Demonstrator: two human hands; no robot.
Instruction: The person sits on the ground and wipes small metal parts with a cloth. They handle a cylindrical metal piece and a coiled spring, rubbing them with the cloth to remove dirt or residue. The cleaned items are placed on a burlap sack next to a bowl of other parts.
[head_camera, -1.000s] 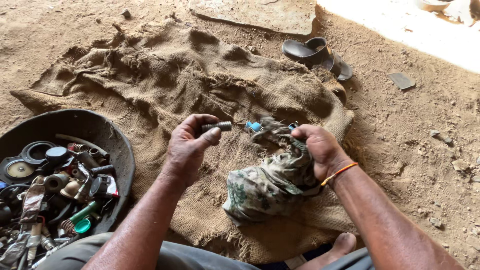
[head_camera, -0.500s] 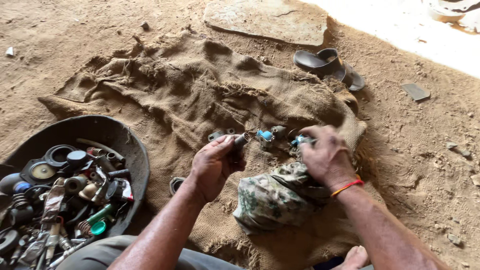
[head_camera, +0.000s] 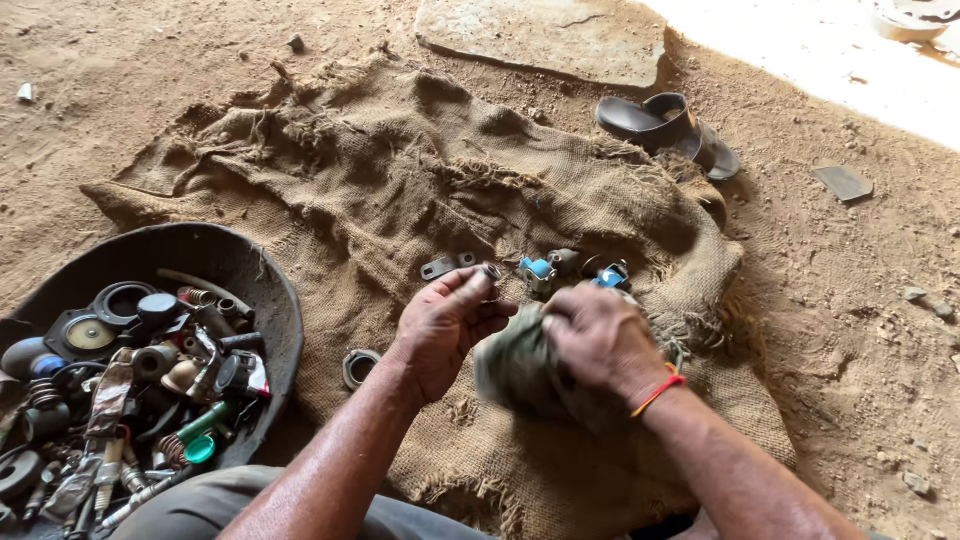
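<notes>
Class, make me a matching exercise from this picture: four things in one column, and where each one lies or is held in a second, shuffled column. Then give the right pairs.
1. sandal
2. metal ring
3. camouflage rag
4. black tub

A. bunched under the right hand
B. lower left, full of small parts
C. upper right edge of the burlap
D. on the burlap, just left of the left hand

Pairs: 1-C, 2-D, 3-A, 4-B
</notes>
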